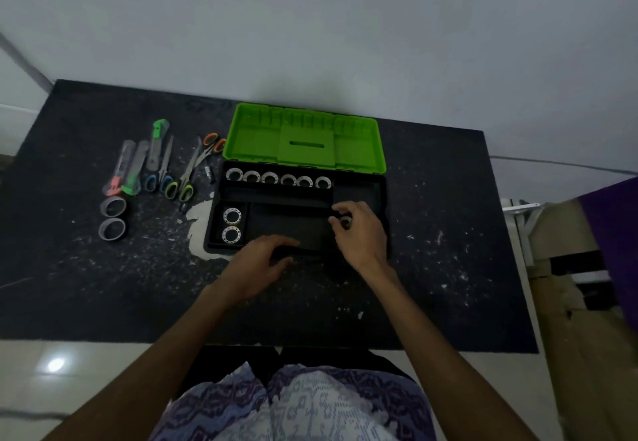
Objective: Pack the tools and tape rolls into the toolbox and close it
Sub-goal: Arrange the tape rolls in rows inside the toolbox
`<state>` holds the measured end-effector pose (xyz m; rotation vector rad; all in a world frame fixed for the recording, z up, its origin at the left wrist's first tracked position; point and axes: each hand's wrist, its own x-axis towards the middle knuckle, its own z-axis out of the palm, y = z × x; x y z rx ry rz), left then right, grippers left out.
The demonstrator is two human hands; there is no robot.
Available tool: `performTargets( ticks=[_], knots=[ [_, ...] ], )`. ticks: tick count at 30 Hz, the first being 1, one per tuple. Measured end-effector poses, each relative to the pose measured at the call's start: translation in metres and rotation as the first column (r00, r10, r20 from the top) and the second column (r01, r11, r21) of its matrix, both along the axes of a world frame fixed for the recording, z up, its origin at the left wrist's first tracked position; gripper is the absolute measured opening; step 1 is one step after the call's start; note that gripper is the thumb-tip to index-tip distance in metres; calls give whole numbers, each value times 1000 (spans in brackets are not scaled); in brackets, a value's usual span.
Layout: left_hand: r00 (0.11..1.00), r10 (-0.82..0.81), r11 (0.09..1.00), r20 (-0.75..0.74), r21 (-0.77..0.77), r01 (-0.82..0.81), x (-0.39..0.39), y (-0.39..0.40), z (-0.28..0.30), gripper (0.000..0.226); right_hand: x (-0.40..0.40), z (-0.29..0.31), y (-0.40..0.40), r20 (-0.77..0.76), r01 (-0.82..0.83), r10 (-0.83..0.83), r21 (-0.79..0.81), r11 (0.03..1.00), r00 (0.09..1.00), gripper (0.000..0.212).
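The right hand (359, 230) has its grip curled round a small tape roll (345, 221), pinched between thumb and fingertips just above the right end of the toolbox (386, 199) tray, right of centre in the frame. The left hand (262, 261) lies with loose, straight fingers on the near rim of the tray and holds nothing. The likely slip, as I judge it, is the roll dropping on its side or rolling into the long middle compartment instead of seating in a slot, since it is held only at the fingertips and the dark tray makes the dividers hard to read. Six rolls (279, 178) already stand in a row along the back compartment and two more (231, 224) sit in the small pocket at the tray's left end. If the light tray shifts under the resting left hand, those could be jostled. The green lid (303, 136) stands open behind, against the wall. To the upper left on the bench (448, 268) lie utility knives (133, 167) and scissors (179, 178), with two larger grey tape rolls (113, 218) below them, all yet to be packed. Nothing blocks the reach to them, though the blades point several ways and want careful picking up, and the lid may not shut if the big rolls sit proud.
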<state>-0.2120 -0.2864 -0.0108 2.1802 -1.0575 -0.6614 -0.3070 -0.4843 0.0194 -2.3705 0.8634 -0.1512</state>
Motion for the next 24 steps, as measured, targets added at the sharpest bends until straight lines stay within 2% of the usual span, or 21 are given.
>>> performTargets(
  ticks=[4, 9, 13, 17, 20, 21, 24],
  knots=[
    [982, 159, 982, -99, -83, -167, 19, 24, 14, 35, 37, 2, 30, 85, -133, 124, 109, 985, 989, 20],
    [897, 432, 878, -92, -186, -442, 47, 68, 20, 32, 87, -1, 69, 128, -314, 293, 189, 931, 947, 21],
    [807, 565, 798, -172, -136, -587, 72, 109, 6, 29, 125, -3, 101, 172, -417, 385, 236, 878, 907, 21],
    [623, 732, 637, -277, -49, -770, 97, 146, -12, 23, 166, -6, 136, 171, -503, 473, 304, 809, 865, 19],
    [370, 865, 401, -339, 23, -916, 120, 173, -21, 28, 202, -15, 167, 128, -549, 542, 351, 759, 831, 21],
    [310, 889, 347, -337, 53, -936, 125, 181, -25, 30, 211, -20, 178, 105, -560, 564, 360, 747, 819, 22],
    [245, 915, 296, -321, 120, -948, 138, 203, -31, 38, 233, -40, 216, 24, -562, 605, 402, 723, 796, 23]
  ],
)
